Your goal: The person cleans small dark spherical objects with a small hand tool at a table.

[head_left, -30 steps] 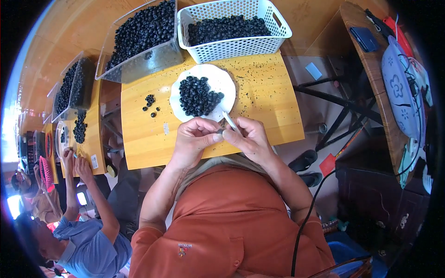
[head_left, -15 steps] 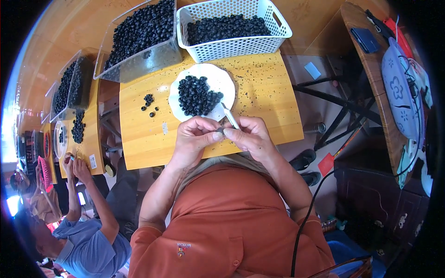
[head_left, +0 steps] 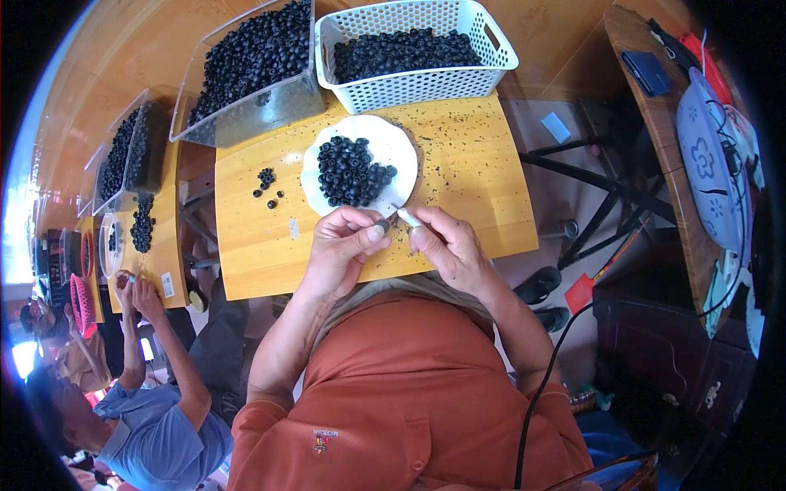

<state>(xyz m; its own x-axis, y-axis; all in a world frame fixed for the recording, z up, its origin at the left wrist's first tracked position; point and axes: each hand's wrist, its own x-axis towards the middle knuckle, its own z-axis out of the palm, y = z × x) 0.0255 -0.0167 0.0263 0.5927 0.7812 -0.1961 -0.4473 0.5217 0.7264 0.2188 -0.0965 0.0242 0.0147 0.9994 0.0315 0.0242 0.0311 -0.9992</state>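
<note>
My left hand (head_left: 342, 250) pinches a small round black part (head_left: 382, 224) between thumb and fingers over the table's near edge. Close beside it, my right hand (head_left: 449, 250) grips a slim white-handled tool (head_left: 408, 218), its thin tip pointing toward the left hand. The tip and the part look slightly apart. Just beyond both hands stands a white scalloped plate (head_left: 396, 146) with a heap of black ring-like parts (head_left: 348, 170). To its left, several more loose black parts (head_left: 266, 177) lie on the wooden table (head_left: 262, 254).
Dark crumbs cover the table's right side. Behind the plate stand a clear bin (head_left: 286, 102) and a white perforated basket (head_left: 409, 92), both holding black parts. A co-worker (head_left: 164, 425) in blue works at a table on the left. A black cable (head_left: 536, 393) runs along my right side.
My hands have drawn apart slightly. The white-handled tool has tilted lower and come away from the part, and my right hand has turned. The plate's heap looks the same.
</note>
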